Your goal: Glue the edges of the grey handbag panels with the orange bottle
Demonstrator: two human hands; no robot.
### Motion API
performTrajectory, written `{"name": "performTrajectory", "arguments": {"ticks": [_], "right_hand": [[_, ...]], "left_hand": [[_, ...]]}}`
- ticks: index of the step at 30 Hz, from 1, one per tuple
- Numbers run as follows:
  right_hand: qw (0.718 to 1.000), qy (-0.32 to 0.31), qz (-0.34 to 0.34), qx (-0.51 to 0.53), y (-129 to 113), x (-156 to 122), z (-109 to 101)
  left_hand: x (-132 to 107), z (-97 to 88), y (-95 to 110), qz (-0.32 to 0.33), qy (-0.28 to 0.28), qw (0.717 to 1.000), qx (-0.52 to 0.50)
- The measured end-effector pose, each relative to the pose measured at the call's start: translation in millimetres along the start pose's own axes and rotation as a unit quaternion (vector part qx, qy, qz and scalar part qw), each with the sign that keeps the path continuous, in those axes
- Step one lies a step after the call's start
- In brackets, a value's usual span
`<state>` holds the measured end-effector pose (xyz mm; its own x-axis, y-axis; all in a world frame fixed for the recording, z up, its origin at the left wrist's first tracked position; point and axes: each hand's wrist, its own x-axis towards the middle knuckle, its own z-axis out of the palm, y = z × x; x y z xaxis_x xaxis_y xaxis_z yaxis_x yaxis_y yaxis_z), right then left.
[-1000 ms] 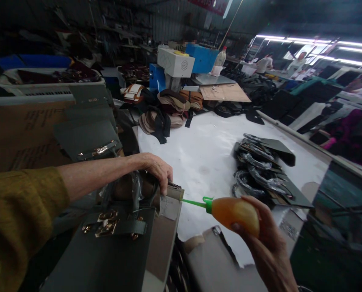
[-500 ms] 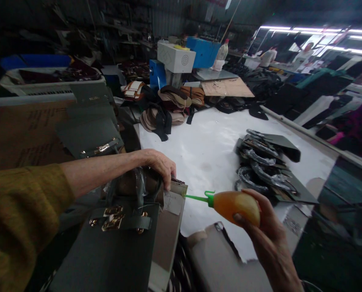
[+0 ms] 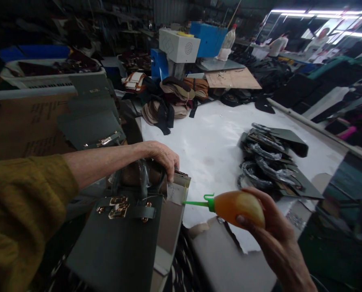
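My right hand (image 3: 270,227) is wrapped around a squeeze bottle (image 3: 238,207) of amber liquid with a green cap and thin green nozzle. The nozzle tip touches, or nearly touches, the edge of a bag's open side panel (image 3: 171,213). A thin yellowish line shows along that edge above the tip. My left hand (image 3: 165,159) grips the top of the dark green handbag (image 3: 117,247), its fingers bent over the panel's upper end. Gold clasps (image 3: 119,207) sit on the bag's front, and plastic film wraps its handle (image 3: 143,178).
Bag parts with film-wrapped handles (image 3: 268,162) lie on the white table (image 3: 205,138). Stacked straps (image 3: 169,101) and a white-and-blue machine (image 3: 181,46) stand behind. More green bag pieces (image 3: 89,121) lie at left near a white crate (image 3: 53,77). Two people are far back right.
The nozzle tip has moved down along the panel's edge, toward me. My left hand keeps its hold on the bag. The whole view has shifted slightly.
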<state>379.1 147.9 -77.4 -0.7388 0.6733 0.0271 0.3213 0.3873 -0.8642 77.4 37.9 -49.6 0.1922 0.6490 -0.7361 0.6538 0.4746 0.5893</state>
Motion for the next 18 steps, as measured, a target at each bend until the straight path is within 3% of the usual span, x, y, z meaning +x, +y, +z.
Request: {"name": "performTrajectory", "arguments": {"ticks": [11,18], "right_hand": [[0.997,-0.070,-0.021,-0.014,-3,-16,-4],[0.994,-0.096,-0.018,-0.042,-6,-25,-1]], "left_hand": [[4,-2.4,-11,0.017,-0.013,0.999,-0.037],[1,-2.9,-6,-0.007,0.015,1.000,0.008]]}}
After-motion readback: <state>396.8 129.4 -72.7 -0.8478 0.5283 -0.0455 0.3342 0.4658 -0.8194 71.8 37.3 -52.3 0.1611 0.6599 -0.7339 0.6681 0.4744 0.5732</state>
